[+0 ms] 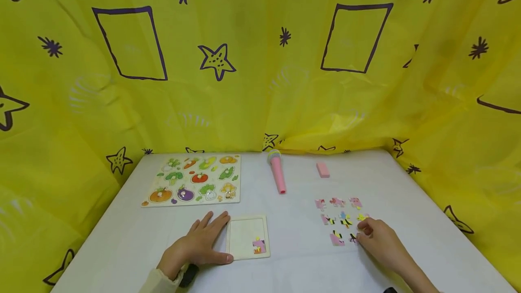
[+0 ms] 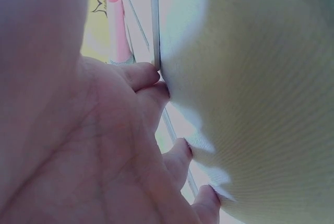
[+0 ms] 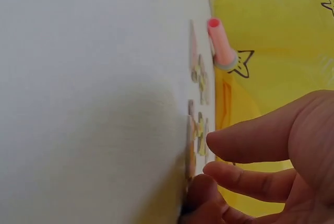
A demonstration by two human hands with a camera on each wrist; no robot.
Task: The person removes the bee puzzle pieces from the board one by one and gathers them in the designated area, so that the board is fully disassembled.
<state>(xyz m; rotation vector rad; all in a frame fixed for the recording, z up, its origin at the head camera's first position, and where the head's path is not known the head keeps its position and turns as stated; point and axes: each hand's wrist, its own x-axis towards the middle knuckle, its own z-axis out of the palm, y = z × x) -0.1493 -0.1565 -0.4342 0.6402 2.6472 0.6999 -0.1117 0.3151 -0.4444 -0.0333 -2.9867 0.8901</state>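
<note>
A square wooden puzzle tray (image 1: 244, 232) lies on the table, with one pink and orange jigsaw piece (image 1: 258, 245) in its lower right corner. My left hand (image 1: 203, 241) rests at its left side with fingers spread, the thumb by the lower left corner. To the right, several pink, yellow and black jigsaw pieces (image 1: 337, 238) are laid out in loose rows. My right hand (image 1: 380, 241) is at the lower right of these rows, its thumb right beside a small black and pink piece (image 1: 352, 238). In the right wrist view a gap shows between thumb and bent fingers.
A vegetable peg puzzle board (image 1: 191, 180) lies at the back left. Behind the middle are a pink toy microphone (image 1: 278, 173) and a pink block (image 1: 323, 170). A yellow patterned curtain (image 1: 252, 103) closes off the back and sides of the white table (image 1: 293, 220).
</note>
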